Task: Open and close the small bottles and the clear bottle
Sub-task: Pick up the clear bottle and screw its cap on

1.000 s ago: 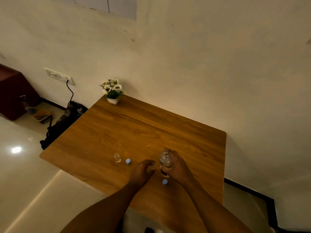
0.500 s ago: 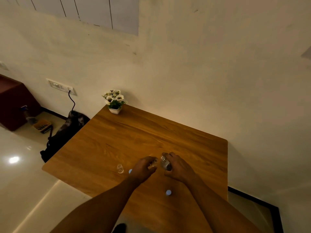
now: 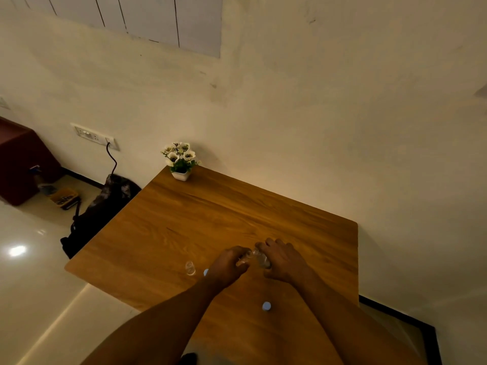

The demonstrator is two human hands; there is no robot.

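We see the clear bottle [image 3: 261, 258] lying tilted between our two hands, low over the middle of the wooden desk [image 3: 216, 222], its neck pointing toward the left. Our right hand [image 3: 283, 260] is wrapped around the bottle's body, fingers curled over its far side. Our left hand [image 3: 230, 263] is closed at the bottle's neck end, fingertips pinched on something small and clear there; we cannot tell whether that is a cap or only the neck. Just left of the left hand a small blue cap [image 3: 205, 272] lies on the desk, partly hidden by the wrist, and just beside it stands a small clear bottle [image 3: 190, 268], upright and apart from the hand. Nearer to us, between our forearms, another blue cap [image 3: 266, 306] rests on the desk. At the far left corner of the desk, against the wall, sits a small white pot of flowers [image 3: 181, 161]. On the floor to the left lies a dark bag [image 3: 105, 206], with a cable running up to a wall socket [image 3: 95, 135].
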